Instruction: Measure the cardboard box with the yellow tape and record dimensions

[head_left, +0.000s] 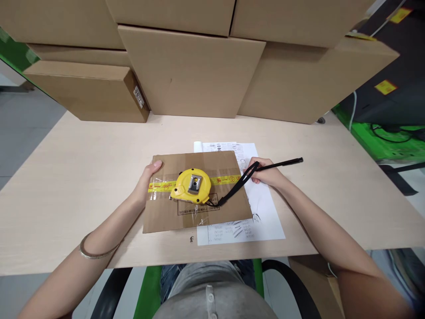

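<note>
A small flat cardboard box [166, 212] sealed with yellow printed tape lies on the table in front of me. On top of it sits a yellow tape measure [192, 185] with a black wrist strap [237, 186] trailing right. My left hand [148, 179] grips the box's left edge, fingers curled over the side. To the right of the box my right hand [265, 175] is closed around a black pen [282, 164], its tip down on a printed white sheet [265, 217] that lies partly under the box.
Several large cardboard boxes [192, 71] are stacked along the table's far edge. The light wooden table [83, 177] spreads to both sides. At far right are green flooring [381, 137], black equipment and cables. A metal bangle [94, 252] circles my left wrist.
</note>
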